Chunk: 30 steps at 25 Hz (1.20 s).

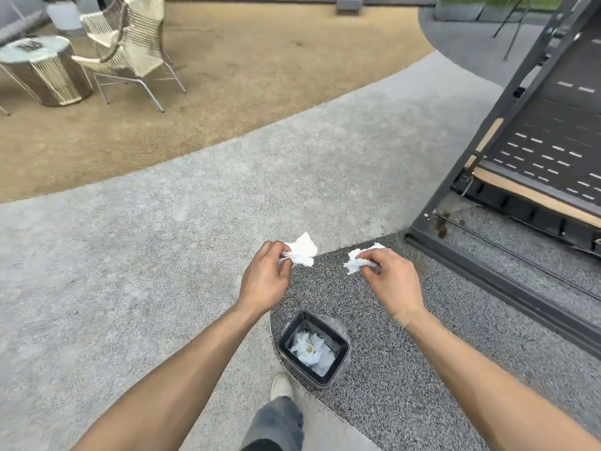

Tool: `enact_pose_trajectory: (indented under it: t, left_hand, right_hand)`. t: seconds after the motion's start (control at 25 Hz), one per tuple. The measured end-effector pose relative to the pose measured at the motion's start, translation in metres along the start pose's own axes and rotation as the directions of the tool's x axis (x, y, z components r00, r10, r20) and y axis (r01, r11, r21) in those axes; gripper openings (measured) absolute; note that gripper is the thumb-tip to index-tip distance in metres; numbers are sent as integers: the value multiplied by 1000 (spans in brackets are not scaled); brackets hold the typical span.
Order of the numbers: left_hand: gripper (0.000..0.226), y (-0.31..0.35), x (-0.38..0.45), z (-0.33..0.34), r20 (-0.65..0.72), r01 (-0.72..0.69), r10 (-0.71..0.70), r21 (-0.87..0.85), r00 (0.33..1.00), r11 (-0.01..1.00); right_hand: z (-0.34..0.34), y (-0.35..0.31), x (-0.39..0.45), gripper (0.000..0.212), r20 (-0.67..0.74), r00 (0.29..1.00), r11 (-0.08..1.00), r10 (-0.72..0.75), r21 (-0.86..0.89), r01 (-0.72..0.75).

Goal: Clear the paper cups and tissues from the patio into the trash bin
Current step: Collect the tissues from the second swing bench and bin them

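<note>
My left hand (265, 276) pinches a crumpled white tissue (302, 252) in its fingertips. My right hand (392, 281) pinches a second white tissue (356, 260). Both hands are held out in front of me, above and beyond a small black trash bin (340, 340) with a clear liner. The bin stands on the dark speckled paving just ahead of my shoe (281, 385). Inside it lie crumpled white tissues (312, 351) and what looks like a paper cup.
A curved strip of light grey paving (162, 239) runs to the left, with tan ground (260, 76) beyond. Woven chairs (136, 47) and a round side table (42, 66) stand far left. A dark metal frame structure (536, 151) rises at the right.
</note>
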<state>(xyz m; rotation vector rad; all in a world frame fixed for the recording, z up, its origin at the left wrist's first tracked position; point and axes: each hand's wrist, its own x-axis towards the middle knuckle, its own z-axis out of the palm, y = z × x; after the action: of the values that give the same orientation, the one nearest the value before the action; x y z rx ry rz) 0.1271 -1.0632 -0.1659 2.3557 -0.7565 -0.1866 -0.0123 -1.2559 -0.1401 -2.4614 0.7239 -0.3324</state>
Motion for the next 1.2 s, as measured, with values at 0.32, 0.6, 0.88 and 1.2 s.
enact_pose_trajectory:
  t: [0.32, 0.6, 0.88, 1.2]
  left_hand:
    - [18, -50, 46, 39, 207, 30, -37, 39, 978, 999]
    - [17, -93, 37, 109, 328, 167, -186, 85, 926, 982]
    - [20, -162, 18, 220, 455, 318, -356, 159, 816, 935]
    - [26, -276, -5, 373, 563, 311, -438, 312, 701, 898]
  right_hand:
    - [64, 21, 19, 18, 131, 976, 985, 173, -2, -174]
    - [132, 85, 19, 21, 347, 899, 964, 267, -72, -258]
    - [238, 161, -1, 24, 504, 755, 906, 420, -187, -379]
    - [410, 251, -34, 29, 565, 652, 857, 507, -247, -452]
